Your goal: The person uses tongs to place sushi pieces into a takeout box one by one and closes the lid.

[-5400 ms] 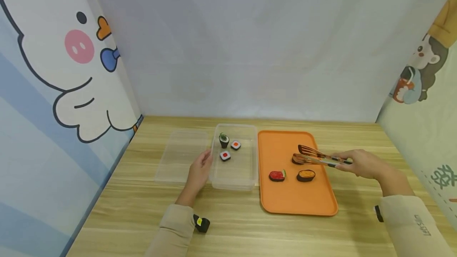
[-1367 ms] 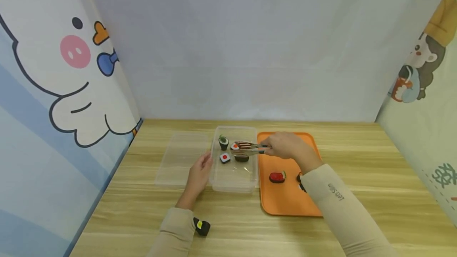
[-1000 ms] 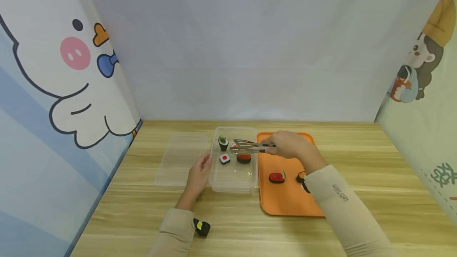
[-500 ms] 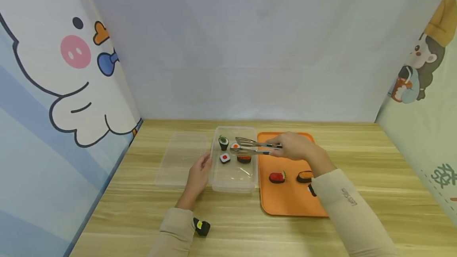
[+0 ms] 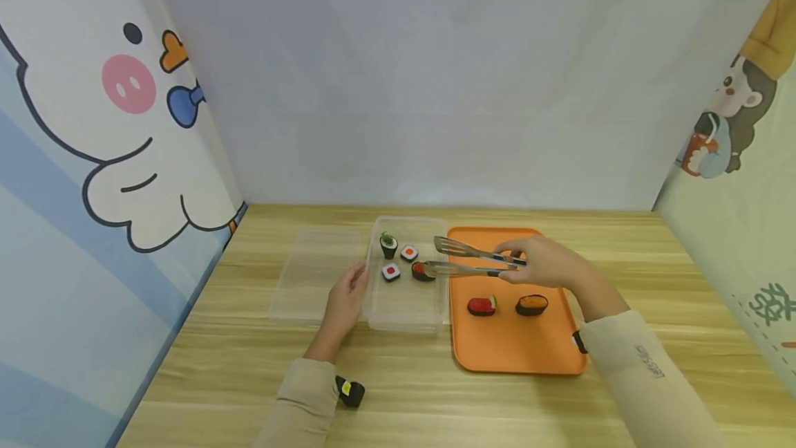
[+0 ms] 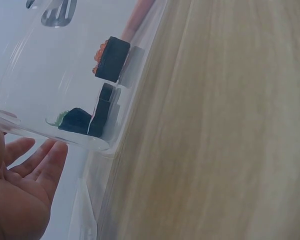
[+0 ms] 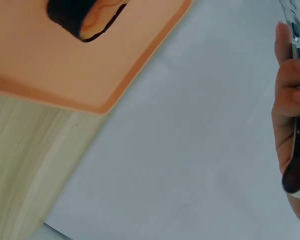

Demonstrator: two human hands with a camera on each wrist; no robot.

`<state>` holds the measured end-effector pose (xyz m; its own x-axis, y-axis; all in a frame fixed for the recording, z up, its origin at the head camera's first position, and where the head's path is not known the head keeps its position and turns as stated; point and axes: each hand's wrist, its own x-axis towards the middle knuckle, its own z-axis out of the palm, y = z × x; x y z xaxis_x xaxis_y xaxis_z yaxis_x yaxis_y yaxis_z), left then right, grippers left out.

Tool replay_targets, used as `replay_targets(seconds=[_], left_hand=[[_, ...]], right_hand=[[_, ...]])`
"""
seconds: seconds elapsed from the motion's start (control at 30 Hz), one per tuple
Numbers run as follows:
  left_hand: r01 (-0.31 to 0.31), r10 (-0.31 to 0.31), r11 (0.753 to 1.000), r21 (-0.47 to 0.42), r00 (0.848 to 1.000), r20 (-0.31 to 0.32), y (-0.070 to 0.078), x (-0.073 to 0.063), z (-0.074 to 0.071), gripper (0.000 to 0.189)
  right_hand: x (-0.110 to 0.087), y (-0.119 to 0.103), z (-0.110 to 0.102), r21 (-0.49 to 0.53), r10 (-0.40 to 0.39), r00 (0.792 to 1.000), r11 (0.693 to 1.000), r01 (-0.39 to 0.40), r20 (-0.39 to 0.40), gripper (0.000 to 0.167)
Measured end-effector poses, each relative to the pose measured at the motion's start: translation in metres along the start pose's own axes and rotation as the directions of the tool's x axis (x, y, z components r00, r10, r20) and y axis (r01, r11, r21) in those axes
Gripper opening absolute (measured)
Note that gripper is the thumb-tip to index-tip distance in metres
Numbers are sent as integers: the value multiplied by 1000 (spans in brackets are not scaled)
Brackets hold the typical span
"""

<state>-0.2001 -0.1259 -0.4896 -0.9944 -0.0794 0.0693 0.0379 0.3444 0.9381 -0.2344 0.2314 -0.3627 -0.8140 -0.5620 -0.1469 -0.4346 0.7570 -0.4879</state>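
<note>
My right hand [image 5: 541,261] grips metal tongs [image 5: 463,269], whose arms stand apart above the orange tray and the right wall of the clear plastic box [image 5: 407,306]. Inside the box, a red-roe sushi piece [image 5: 419,269] lies at the lower tong tip, near two square sushi rolls [image 5: 391,272] and a cone-shaped hand roll [image 5: 388,246]. My left hand [image 5: 347,299] touches the box's left side, fingers loosely extended in the left wrist view. On the orange tray [image 5: 510,351] are a red-topped sushi piece [image 5: 481,306] and an orange-topped one [image 5: 531,305].
A clear flat lid [image 5: 314,275] lies left of the box. Wrist cameras, one black block [image 5: 351,393] by the left sleeve and another [image 5: 580,342] by the right sleeve, sit close to the table. A pale backdrop [image 5: 435,88] rises behind the table.
The tongs carried the red-roe sushi piece from the tray into the box and let it go. Their arms have spread, and my right hand has drawn back to the right. The left hand stays.
</note>
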Motion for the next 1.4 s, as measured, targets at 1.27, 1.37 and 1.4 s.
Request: replay_targets(seconds=[1.27,1.37,1.4], left_hand=[[10,-10,1000,1,1000,-8,7,-2,-4,38],[17,-17,1000,-4,1000,-7,5,-3,-3,39],[21,-21,1000,-4,1000,-6,5,-4,-3,39]], right_hand=[[-69,49,10,-95,41,999,995,-40,10,41],[-66,50,13,-104,34,999,994,-31,29,42],[-65,50,14,-100,30,999,995,-27,35,41]])
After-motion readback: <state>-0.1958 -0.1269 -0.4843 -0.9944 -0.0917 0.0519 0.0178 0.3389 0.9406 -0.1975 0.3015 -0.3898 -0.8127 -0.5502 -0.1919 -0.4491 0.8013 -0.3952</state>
